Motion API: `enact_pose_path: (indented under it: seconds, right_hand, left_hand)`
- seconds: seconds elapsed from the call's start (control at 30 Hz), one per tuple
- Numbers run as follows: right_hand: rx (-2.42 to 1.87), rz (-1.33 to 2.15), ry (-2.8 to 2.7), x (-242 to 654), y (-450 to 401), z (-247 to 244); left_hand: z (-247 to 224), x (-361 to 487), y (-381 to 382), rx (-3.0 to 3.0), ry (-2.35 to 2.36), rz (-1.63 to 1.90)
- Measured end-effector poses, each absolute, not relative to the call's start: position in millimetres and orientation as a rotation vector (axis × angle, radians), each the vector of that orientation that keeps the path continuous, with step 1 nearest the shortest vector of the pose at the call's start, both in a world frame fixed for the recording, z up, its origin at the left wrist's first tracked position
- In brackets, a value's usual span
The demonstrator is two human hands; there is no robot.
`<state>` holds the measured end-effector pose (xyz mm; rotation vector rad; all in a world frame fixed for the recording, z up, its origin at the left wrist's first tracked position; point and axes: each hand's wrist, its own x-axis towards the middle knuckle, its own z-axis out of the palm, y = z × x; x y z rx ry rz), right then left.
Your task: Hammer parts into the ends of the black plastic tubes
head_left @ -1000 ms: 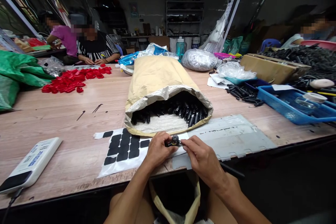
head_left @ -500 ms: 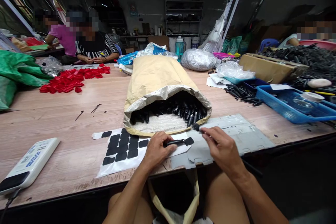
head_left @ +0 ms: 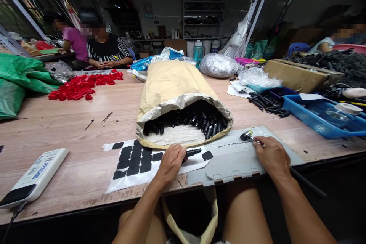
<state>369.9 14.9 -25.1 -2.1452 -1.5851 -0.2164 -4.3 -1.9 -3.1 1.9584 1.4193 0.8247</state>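
In my left hand (head_left: pixel 173 162) is a slim black pen-like part (head_left: pixel 194 152), gripped between thumb and fingers over a white sheet. Square black stickers (head_left: pixel 133 160) lie in rows on that sheet (head_left: pixel 113 185), beside and under the left wrist. One loose black sticker (head_left: pixel 207 155) sits just right of the part's tip. My right hand (head_left: pixel 271 158) is closed around a small hammer (head_left: pixel 246 135); its head is above the grey board (head_left: pixel 228 164), and the dark handle sticks out behind the wrist. A yellow-tan sack (head_left: pixel 174 84) lies open toward me, with many black parts (head_left: pixel 211 124) inside.
At left are a white power bank (head_left: pixel 34 177) with a cable, red pieces (head_left: pixel 77 85) and a green sack (head_left: pixel 23 84). To the right stand a blue basket (head_left: pixel 314 118), black parts (head_left: pixel 259 101) and a cardboard box (head_left: pixel 297 74). Other people sit across the table.
My right hand has moved right with the hammer, away from the left hand. The black part is now tilted up, its tip apart from the loose sticker. The view has shifted slightly.
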Motion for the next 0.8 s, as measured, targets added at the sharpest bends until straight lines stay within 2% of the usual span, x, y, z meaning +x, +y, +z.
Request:
enact_pose_path:
  seconds: [0.6, 0.8]
  right_hand:
    - [-2.225, -0.416, -1.56, 349, 26, -28]
    - [-2.227, -0.401, -1.546, 347, 25, -27]
  left_hand:
    - [-9, -8, -2, 1.697, 1.367, 0.92]
    - [15, -3, -23, 1.797, 1.278, 0.857]
